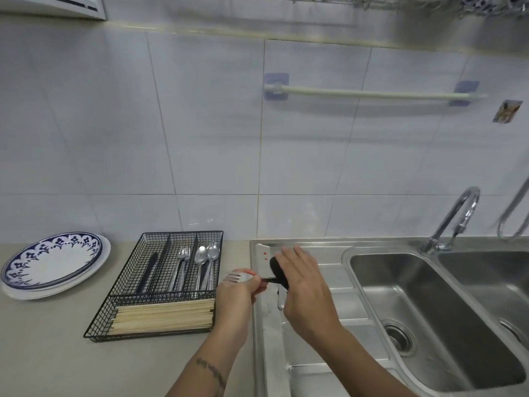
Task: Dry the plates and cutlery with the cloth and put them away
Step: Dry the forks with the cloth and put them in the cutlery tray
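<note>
My left hand (237, 299) grips a silver fork (232, 278) just behind its tines, at the seam between the counter and the drainboard. A thin dark stem runs from it to the right. My right hand (306, 287) holds a black thing (277, 269) that looks like a dark cloth, pressed round that stem. Two stacked plates (51, 265) lie at the far left, a blue-patterned one on a white one. A black wire cutlery tray (137, 338) beside them holds dark knives (148, 270), forks (180, 267), spoons (206, 257) and chopsticks (163, 315).
A steel drainboard (329, 353) and a double sink (415, 310) with a faucet (458, 219) fill the right. A white piece with red hearts (262, 253) and a metal utensil end (281, 303) lie on the drainboard. A towel rail (372, 94) runs along the tiled wall.
</note>
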{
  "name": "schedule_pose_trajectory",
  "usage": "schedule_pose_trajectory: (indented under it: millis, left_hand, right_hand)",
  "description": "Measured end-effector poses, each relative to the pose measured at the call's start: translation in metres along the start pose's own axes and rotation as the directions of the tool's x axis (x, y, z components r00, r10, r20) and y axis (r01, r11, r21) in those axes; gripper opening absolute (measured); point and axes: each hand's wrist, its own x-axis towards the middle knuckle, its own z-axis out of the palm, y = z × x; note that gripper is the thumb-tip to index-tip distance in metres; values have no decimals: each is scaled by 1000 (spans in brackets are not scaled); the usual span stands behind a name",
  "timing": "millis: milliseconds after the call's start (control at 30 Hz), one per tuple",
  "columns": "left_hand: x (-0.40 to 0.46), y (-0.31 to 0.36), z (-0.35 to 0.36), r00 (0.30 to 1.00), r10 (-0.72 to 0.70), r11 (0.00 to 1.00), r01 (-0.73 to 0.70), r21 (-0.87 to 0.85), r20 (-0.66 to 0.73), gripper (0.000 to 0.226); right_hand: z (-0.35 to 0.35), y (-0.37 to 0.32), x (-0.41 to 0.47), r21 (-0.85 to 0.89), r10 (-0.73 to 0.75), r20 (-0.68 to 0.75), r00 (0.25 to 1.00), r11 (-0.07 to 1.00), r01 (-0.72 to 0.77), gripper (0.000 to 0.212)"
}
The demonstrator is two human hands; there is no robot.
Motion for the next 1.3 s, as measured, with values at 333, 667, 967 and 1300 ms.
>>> schedule_pose_trajectory:
  millis: [333,667,967,1300]
  left_hand:
    - [37,2,-25,997,-70,987,64,-148,-33,16]
    - [87,6,-73,961,-50,981,-4,-196,-271,9]
    - [149,43,-126,934,62,944,59,325,-351,22]
    - [206,44,-132,957,133,611,124,782,-256,29]
  right_hand:
    - [40,0,22,-64,-55,84,995,996,60,75]
    - [76,-1,67,-179,-249,163,955,944,277,66]
    - [104,-10,72,-1,-127,211,969,992,130,75]
    - [117,18,57,138,-3,280,960,990,-37,66]
